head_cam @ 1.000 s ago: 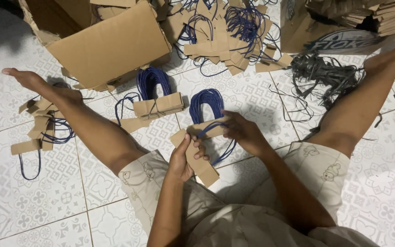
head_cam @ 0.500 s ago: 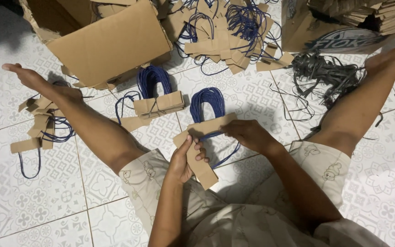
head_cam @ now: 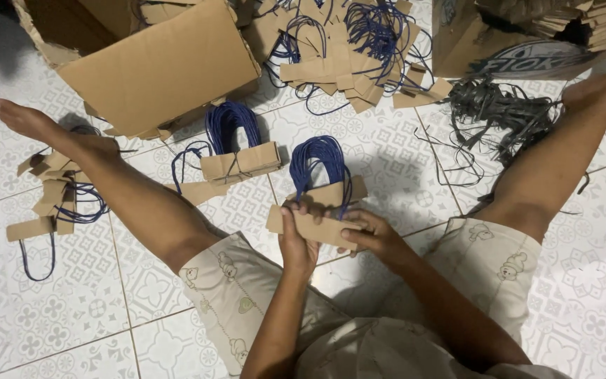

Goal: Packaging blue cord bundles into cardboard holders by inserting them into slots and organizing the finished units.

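I sit on a tiled floor with my legs spread. My left hand (head_cam: 296, 242) and my right hand (head_cam: 375, 237) both grip a stack of brown cardboard strips (head_cam: 310, 226) held flat between them. Blue cord loops (head_cam: 322, 160) rise from a second cardboard piece (head_cam: 338, 191) just behind the stack, touching my fingertips. Another bundle of blue cord handles on cardboard (head_cam: 236, 160) lies on the floor to the left of it.
An open cardboard box (head_cam: 156, 67) lies tipped at the back left. A heap of cardboard strips with blue cords (head_cam: 345, 49) sits behind. A tangle of grey strapping (head_cam: 506, 116) and another box (head_cam: 520, 42) are at the right. Loose strips (head_cam: 50, 200) lie beside my left leg.
The cardboard stack has turned from a slanted position to nearly level, and both hands have closed in on it. My legs have not moved.
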